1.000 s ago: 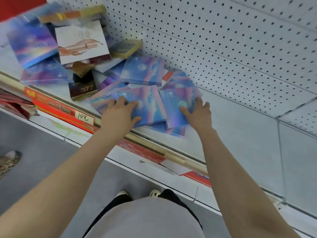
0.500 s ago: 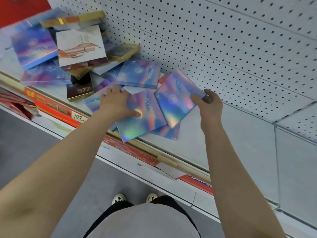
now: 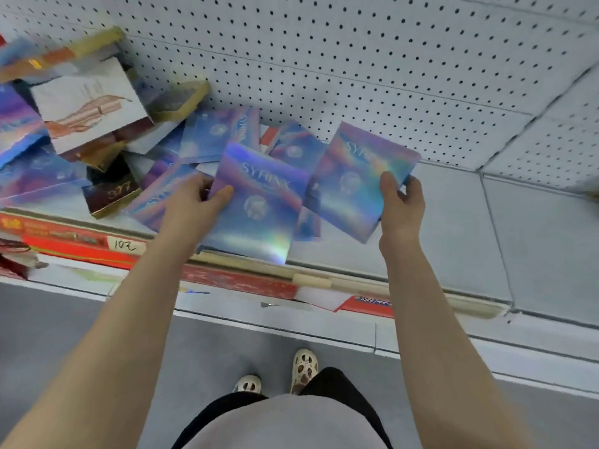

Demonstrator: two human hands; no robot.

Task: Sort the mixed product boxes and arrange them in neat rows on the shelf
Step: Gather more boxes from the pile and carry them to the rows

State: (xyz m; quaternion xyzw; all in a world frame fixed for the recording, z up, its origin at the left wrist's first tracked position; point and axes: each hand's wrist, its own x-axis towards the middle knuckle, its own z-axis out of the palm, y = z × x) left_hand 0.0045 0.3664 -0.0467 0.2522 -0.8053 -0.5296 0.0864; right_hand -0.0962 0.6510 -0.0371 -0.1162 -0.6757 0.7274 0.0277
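A white pegboard wall [image 3: 356, 59] backs the pale grey shelf [image 3: 453, 228], red price strips [image 3: 240, 281] edging its front above grey floor [image 3: 64, 325].

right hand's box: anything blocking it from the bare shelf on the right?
Nothing visible. The right hand holds a holographic box above the shelf; the grey surface to its right is bare. The pile lies on the left.
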